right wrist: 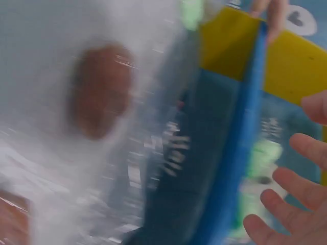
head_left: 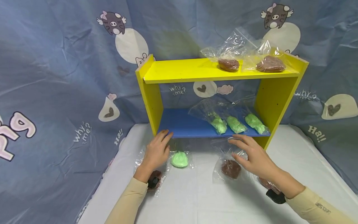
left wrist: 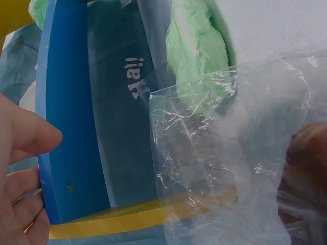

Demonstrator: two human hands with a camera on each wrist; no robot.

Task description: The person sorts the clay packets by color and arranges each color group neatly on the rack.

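Note:
A small rack has a yellow top shelf (head_left: 179, 68) and a blue lower shelf (head_left: 179, 123). At the blue shelf's left front corner, my left hand (head_left: 156, 151) grips the board's edge, fingertips on top and thumb (left wrist: 38, 133) on the underside. Near the shelf's right front, my right hand (head_left: 253, 155) hovers with spread fingers and holds nothing. Just behind it, three green lumps in clear bags, one a green lump (head_left: 236, 124), lie on the blue shelf. Below the right hand is a bagged brown lump (head_left: 231, 169) on the table.
Two bagged brown lumps, one the right brown lump (head_left: 270, 64), sit on the yellow shelf. On the white table (head_left: 201, 199) lie a bagged green lump (head_left: 179, 159) and more brown ones, partly hidden by my wrists. Patterned blue cloth (head_left: 70, 62) hangs behind.

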